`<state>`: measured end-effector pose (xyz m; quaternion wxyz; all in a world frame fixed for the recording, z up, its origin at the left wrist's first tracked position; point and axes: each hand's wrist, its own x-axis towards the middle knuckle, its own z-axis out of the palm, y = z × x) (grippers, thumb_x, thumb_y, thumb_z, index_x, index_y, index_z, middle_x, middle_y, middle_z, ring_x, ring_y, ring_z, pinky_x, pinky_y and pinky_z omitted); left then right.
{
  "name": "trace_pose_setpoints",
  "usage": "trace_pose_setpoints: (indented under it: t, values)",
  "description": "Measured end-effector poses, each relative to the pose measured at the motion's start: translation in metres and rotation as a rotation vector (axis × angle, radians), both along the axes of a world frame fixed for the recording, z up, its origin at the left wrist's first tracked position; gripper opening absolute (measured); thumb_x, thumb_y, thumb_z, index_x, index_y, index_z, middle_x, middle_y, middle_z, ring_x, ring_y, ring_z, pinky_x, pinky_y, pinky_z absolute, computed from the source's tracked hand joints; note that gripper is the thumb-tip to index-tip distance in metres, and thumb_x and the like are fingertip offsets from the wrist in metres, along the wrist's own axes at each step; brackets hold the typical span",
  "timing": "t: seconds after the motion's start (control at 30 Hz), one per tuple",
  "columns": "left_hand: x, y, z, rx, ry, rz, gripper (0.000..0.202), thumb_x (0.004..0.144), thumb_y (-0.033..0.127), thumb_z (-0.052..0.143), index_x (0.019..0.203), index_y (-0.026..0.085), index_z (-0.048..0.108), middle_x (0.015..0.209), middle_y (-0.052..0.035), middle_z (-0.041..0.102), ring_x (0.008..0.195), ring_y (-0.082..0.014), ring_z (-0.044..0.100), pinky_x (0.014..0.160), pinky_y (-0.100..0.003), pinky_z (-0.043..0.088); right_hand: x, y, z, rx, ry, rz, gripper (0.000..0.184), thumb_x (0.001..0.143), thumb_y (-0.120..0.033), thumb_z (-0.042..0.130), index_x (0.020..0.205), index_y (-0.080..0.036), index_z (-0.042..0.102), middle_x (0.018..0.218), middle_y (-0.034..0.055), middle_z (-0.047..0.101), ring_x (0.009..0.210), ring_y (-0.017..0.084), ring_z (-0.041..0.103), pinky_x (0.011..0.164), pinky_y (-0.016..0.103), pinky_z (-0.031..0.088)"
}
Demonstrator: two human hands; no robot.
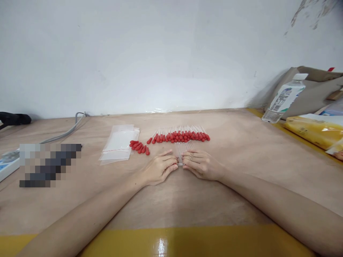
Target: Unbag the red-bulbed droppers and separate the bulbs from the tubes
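My left hand (160, 167) and my right hand (202, 165) face each other on the table, fingers closed around the near ends of several clear thin tubes (183, 152) that look like glass dropper pipettes. These tubes lie side by side, pointing away from me. Just beyond them is a long row of droppers with red rubber bulbs (184, 135), their clear stems pointing toward the wall. Loose red rubber bulbs (139, 147) lie in a small group to the left of the row. My fingers partly cover the tube ends.
A stack of clear plastic bags (118, 142) lies left of the loose bulbs. Farther left are a grey cable (63, 135), a white power strip (9, 171) and a pixelated dark object (50, 166). At right stand a water bottle (285, 98), a cardboard box (311, 89) and a yellow package (313, 130).
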<state>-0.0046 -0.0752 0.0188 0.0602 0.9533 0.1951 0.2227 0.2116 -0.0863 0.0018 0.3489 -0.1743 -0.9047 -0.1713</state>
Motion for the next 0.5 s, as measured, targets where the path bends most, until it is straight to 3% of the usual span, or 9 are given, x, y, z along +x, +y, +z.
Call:
trace_pose_setpoints:
  t: [0.23, 0.5]
  values:
    - [-0.0014, -0.0028, 0.0008, -0.085, -0.025, -0.013, 0.023, 0.091, 0.021, 0.034, 0.087, 0.015, 0.056, 0.085, -0.0031, 0.064, 0.087, -0.0129, 0.06, 0.105, -0.037, 0.034, -0.0006, -0.001, 0.0028, 0.071, -0.028, 0.024, 0.01, 0.084, -0.016, 0.051, 0.088, -0.012, 0.06, 0.084, 0.0038, 0.068, 0.096, 0.015, 0.06, 0.093, 0.029, 0.046]
    - [-0.0047, -0.0044, -0.0021, -0.097, -0.053, -0.029, 0.023, 0.091, 0.019, 0.035, 0.1, 0.014, 0.056, 0.097, -0.0051, 0.064, 0.095, -0.0137, 0.059, 0.103, -0.036, 0.036, 0.0058, -0.0045, 0.0066, 0.207, -0.055, -0.006, 0.015, 0.085, -0.015, 0.051, 0.095, -0.012, 0.061, 0.096, 0.0063, 0.068, 0.103, 0.017, 0.058, 0.093, 0.031, 0.048]
